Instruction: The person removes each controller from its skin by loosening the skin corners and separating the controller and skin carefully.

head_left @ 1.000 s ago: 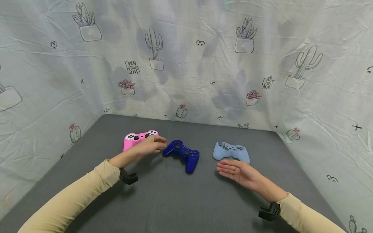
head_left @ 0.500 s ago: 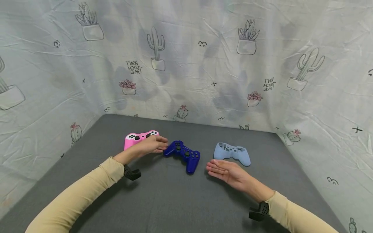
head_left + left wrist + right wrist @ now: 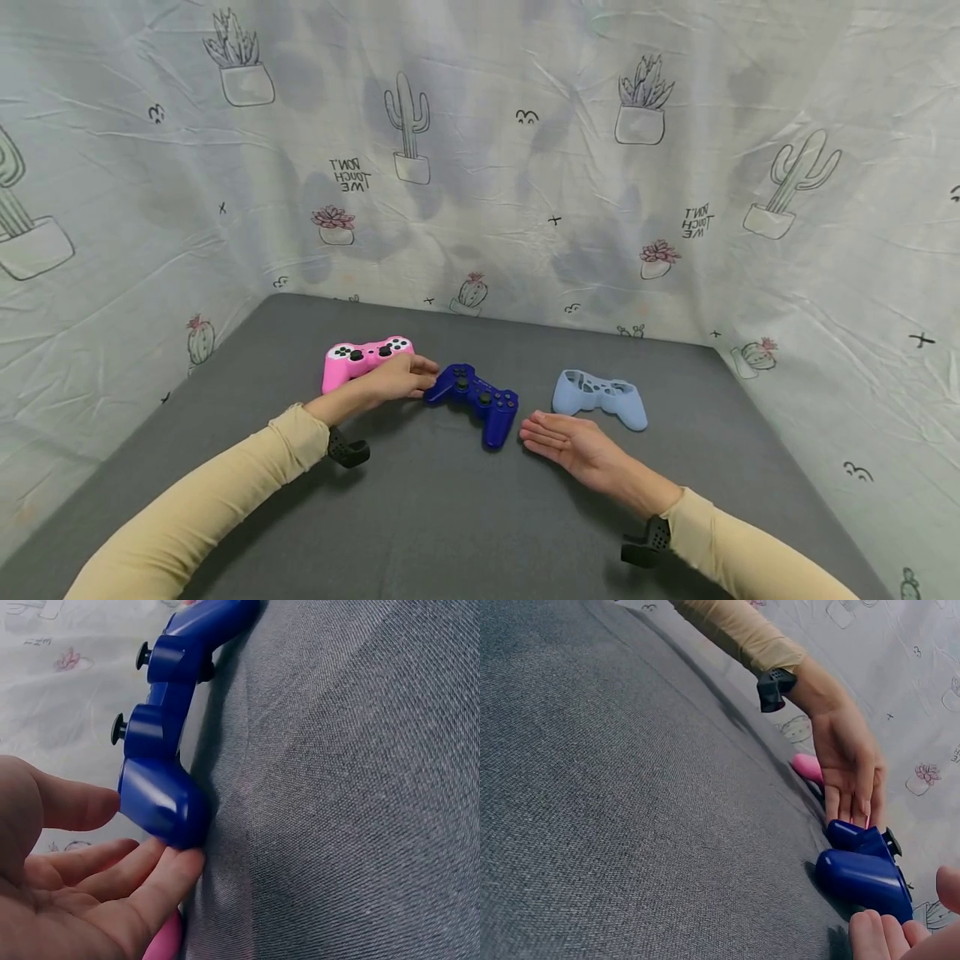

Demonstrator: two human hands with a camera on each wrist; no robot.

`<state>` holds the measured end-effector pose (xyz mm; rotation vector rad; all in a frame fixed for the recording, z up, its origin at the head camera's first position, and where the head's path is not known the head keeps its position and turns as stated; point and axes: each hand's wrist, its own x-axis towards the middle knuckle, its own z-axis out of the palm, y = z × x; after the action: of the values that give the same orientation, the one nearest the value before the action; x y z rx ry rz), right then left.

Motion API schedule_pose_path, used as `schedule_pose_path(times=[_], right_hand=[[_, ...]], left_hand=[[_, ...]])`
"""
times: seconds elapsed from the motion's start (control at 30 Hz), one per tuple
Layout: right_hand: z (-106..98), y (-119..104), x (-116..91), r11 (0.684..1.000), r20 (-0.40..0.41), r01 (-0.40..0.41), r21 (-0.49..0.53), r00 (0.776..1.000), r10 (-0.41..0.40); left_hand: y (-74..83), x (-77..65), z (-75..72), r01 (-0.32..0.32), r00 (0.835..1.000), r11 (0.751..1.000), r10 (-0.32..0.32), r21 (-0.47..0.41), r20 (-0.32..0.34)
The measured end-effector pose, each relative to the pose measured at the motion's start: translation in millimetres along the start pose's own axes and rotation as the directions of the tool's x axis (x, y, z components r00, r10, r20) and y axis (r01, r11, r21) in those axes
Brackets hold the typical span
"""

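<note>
right grip [image 3: 576, 450] moved left, away from light-blue shell [image 3: 600, 398], nearer blue controller [image 3: 476, 402]

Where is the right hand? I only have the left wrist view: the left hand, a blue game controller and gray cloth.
Observer: In the head view, the right hand is just to the right of the blue game controller.

Operator: What lies to the controller's left?

Observer: A pink game controller with white button areas.

Operator: Is there anything farther right?

Observer: Yes, a pale blue controller cover with cut-out openings lies just past the right hand.
</note>
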<state>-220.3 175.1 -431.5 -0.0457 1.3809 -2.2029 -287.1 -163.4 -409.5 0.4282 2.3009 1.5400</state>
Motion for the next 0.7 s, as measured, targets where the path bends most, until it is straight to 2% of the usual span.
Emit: schedule_pose_path(times=[0.27,0.7], right_hand=[[4,8,11,1.0,-0.079,0.019,-0.002,0.997,-0.019],[1,17,19,0.998,-0.153,0.046,-0.038,0.987,-0.051]], left_hand=[[-2.4,3.1,1.2,0.025,0.999,1.0,-0.024,-0.019,0.032],[-5.7,5.7,12.4,0.043,0.998,0.998,-0.04,-0.051,0.056]])
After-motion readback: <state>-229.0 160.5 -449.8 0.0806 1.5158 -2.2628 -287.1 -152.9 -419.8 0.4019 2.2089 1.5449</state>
